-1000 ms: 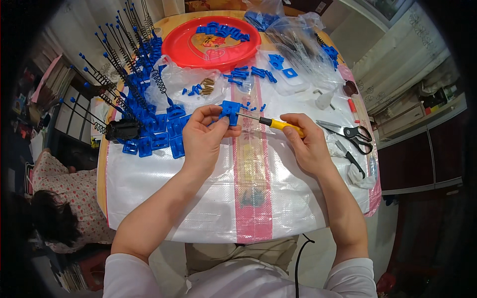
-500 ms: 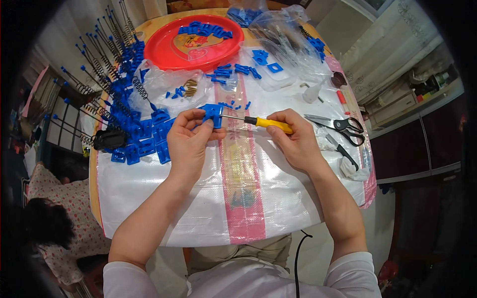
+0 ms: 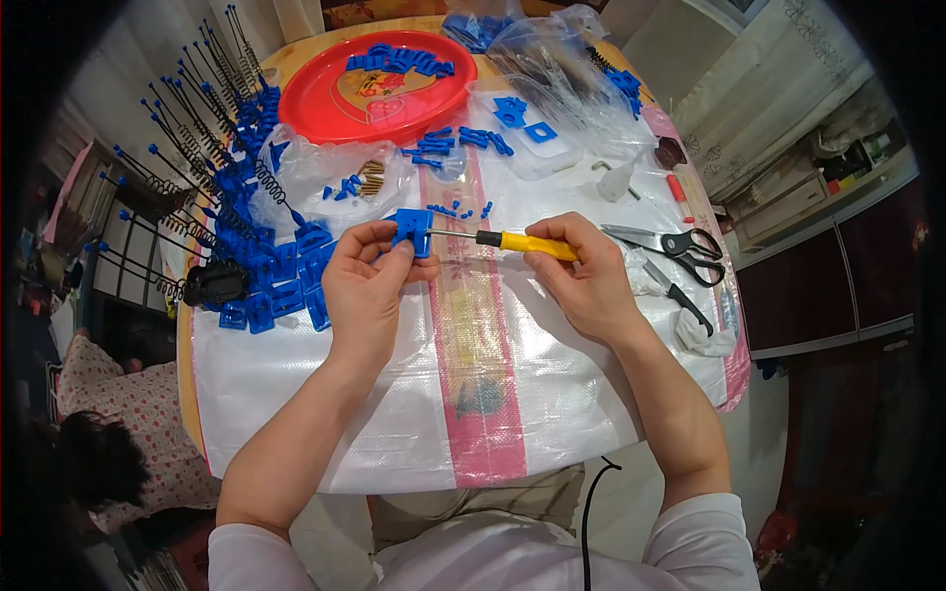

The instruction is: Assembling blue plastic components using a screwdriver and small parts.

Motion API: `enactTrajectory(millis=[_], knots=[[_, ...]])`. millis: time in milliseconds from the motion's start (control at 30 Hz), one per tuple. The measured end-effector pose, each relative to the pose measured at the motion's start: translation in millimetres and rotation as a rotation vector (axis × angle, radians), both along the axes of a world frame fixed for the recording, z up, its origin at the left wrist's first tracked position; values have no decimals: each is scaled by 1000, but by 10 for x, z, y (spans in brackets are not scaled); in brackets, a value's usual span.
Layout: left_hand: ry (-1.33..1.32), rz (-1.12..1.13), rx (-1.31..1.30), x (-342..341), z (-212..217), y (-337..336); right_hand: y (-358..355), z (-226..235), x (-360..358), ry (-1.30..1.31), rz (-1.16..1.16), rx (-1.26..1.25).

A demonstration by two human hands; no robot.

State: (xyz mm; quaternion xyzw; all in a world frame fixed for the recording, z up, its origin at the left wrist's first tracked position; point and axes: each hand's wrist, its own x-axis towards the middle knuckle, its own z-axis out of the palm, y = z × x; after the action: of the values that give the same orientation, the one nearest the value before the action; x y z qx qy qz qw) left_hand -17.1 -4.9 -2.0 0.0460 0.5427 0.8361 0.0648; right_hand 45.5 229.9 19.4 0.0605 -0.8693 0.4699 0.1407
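Observation:
Above the middle of the table, my left hand (image 3: 372, 281) pinches a small blue plastic part (image 3: 410, 231) between thumb and fingers. My right hand (image 3: 588, 281) is wrapped round the yellow handle of a screwdriver (image 3: 537, 245). The screwdriver's metal shaft points left, and its tip meets the right side of the blue part; how deep it goes is hidden. Just beyond lie tiny blue pieces (image 3: 453, 210). Close by my left hand, many blue plastic pieces with black springs and rods (image 3: 261, 266) crowd the table's left side.
Farther back sit a red tray (image 3: 305, 123) holding blue parts, a plastic bag (image 3: 296, 202) with brass pins (image 3: 371, 179), and blue tubes (image 3: 436, 141). On the right lie scissors (image 3: 690, 246), a black-handled knife (image 3: 680, 291), a red marker (image 3: 680, 199) and a hex key (image 3: 633, 193). A person (image 3: 138, 414) is at lower left.
The view has shifted slightly. Both hands keep their hold, with the screwdriver tip still at the blue part; little else differs.

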Motion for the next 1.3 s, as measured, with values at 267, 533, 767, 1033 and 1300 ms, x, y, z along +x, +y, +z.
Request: enactTrajectory(millis=[267,533,767,1033,1300], knots=[[29,-28,-11,6,-26,18,20,-34,14,-119,-21,-206],[-4,7,14,-7,-11,1,-40,-28,10,-95,-15,-82],[0,-4,1,-6,1,7,-12,-35,4,-96,-25,-105],[-6,-5,8,-16,-18,4,-21,-52,-1,-75,-3,-130],[4,6,7,-2,6,13,-8,-32,-48,112,8,28]])
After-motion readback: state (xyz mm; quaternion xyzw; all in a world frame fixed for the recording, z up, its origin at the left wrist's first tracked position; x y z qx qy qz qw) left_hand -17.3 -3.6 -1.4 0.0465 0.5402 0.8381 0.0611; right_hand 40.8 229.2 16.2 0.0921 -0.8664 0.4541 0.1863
